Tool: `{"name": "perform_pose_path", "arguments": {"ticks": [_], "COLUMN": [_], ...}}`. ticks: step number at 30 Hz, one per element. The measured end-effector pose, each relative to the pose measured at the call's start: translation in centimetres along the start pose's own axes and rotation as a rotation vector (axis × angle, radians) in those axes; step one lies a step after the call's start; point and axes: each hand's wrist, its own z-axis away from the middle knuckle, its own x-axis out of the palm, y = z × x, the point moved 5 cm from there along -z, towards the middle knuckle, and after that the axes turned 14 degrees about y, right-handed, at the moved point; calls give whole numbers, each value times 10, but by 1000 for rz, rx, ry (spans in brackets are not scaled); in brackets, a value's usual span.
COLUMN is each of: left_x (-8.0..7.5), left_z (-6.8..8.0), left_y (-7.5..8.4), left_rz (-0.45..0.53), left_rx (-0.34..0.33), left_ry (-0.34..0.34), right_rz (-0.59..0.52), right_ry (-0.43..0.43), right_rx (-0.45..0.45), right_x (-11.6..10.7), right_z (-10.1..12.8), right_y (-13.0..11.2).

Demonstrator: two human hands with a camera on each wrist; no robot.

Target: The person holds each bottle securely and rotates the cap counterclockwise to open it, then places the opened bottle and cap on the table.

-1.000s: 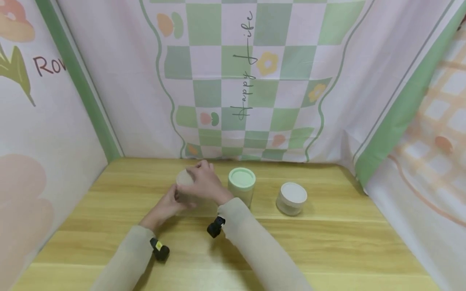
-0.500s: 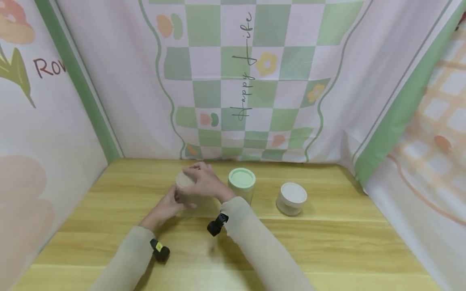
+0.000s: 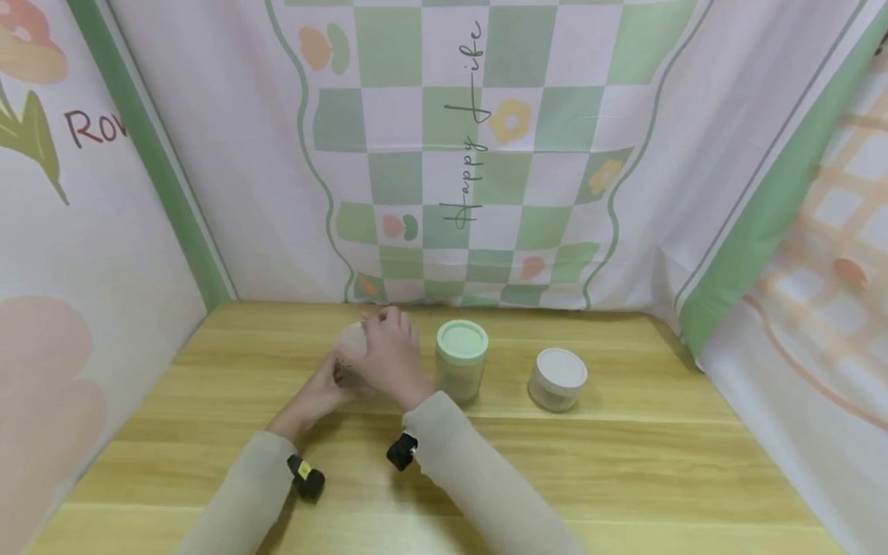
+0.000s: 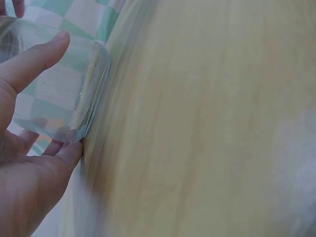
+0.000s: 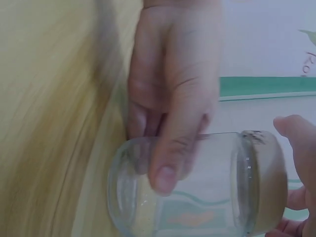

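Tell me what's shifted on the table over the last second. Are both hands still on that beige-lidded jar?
Little moved. The right hand stays over the lid of the clear jar, and its wrist has swung slightly nearer the person, as if turning the lid. The left hand keeps gripping the jar's body. Nothing was let go. The green-lidded jar and white-lidded jar stand unmoved on the wooden table.

My head camera looks forward and down from above my arms, taking in the whole wooden surface (image 3: 624, 462) and the cloth backdrop (image 3: 486, 154) behind it. The camera on my left wrist sits very close, facing along my left hand (image 4: 24, 163) to the base of the glass jar (image 4: 54, 94). My right wrist camera, equally near, looks past my right hand (image 5: 296, 173) at that same jar, which all three views share.
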Motion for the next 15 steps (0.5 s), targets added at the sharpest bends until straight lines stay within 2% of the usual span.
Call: {"name": "perform_pose_path", "arguments": {"ticks": [3,6,15], "left_x": [0,0,0], "left_z": [0,-1,1], "left_y": [-1,-1,-1], "left_rz": [16,25,15], "left_rx": [5,17,17], "left_ry": [-5,-8,-4], "right_rz": [95,128,86], "right_ry": [33,34,19], "right_rx": [-42,-55,-76], "right_x": [2,4,6], "right_z": [2,3,2], "right_y": [-2,-2,-1]}}
